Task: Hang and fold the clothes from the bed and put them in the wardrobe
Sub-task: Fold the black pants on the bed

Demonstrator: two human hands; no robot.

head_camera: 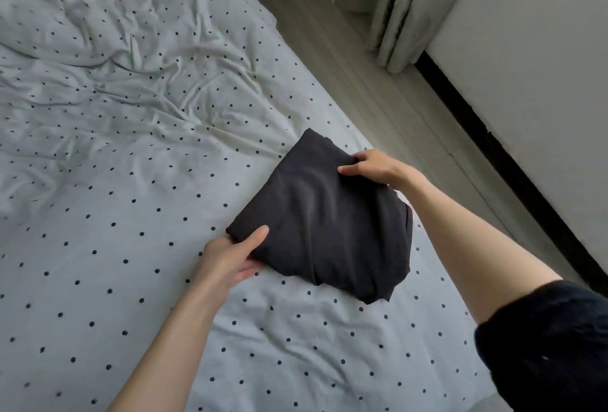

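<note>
A folded dark grey garment (325, 217) sits near the right edge of the bed (108, 154), which has a pale sheet with dark dots. My left hand (230, 255) grips the garment's near-left corner, thumb on top and fingers underneath. My right hand (375, 166) holds its far-right edge, thumb on top and fingers curled over the fold. The bundle looks slightly lifted at both held sides. The wardrobe is not in view.
The sheet is wrinkled toward the far left. A strip of wooden floor (362, 59) runs along the bed's right side. Pale curtains (404, 3) hang at the top right, beside a white wall (533, 75) with a black skirting board (506, 161).
</note>
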